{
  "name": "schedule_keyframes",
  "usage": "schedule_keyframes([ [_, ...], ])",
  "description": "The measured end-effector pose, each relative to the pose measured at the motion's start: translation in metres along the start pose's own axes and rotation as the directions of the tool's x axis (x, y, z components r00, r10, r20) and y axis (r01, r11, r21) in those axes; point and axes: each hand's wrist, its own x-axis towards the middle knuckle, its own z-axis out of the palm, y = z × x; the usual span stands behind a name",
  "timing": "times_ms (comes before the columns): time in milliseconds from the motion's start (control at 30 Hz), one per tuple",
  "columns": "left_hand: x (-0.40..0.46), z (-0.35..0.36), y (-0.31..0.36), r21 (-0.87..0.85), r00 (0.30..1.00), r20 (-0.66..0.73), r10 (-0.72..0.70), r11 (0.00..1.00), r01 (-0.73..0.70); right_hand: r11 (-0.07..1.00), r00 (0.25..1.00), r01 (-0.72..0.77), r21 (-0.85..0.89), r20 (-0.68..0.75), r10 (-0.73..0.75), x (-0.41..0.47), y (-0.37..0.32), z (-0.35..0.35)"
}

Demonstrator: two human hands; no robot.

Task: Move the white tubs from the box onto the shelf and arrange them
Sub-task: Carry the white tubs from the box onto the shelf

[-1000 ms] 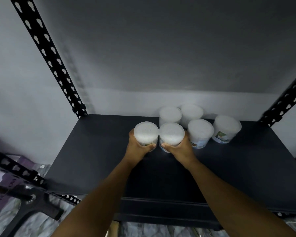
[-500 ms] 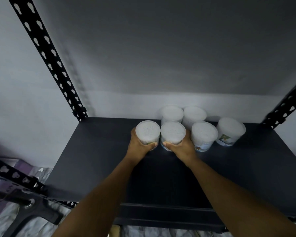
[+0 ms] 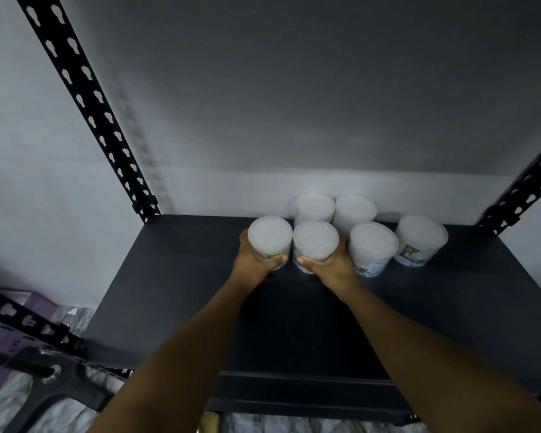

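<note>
Your left hand (image 3: 255, 264) grips one tub (image 3: 270, 239) and your right hand (image 3: 331, 265) grips the next tub (image 3: 315, 240), both near the shelf's (image 3: 175, 292) back edge. Four others (image 3: 372, 245) already stand there. The box isn't visible, so I can't tell what remains.

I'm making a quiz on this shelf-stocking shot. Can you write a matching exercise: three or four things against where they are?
Things:
1. left hand
2. right hand
3. rightmost tub
4. two rear tubs

Places:
A. stands alone, untouched
B. against the wall, behind the front row
C. grips the leftmost tub
D. grips the second tub from the left

Pairs: 1-C, 2-D, 3-A, 4-B
</note>
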Motion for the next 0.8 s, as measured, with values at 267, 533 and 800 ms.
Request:
schedule_keyframes([
  [267, -0.001, -0.001, -0.001, -0.023, 0.999, -0.004, 0.049, 0.999, -0.050, 1.000, 1.000, -0.012, -0.016, 0.012, 0.013, -0.001, -0.005, -0.003],
  [533, -0.021, -0.007, -0.007, 0.038, 0.997, -0.022, 0.071, 0.997, -0.070, 0.998, 1.000, 0.021, -0.061, 0.001, -0.021, -0.015, -0.007, -0.005],
  [800, -0.057, -0.007, -0.010, 0.505, 0.998, 0.014, 0.067, 0.861, -0.065, 0.946, 0.998, 0.055, -0.318, 0.059, -0.038, -0.051, 0.004, -0.010],
])
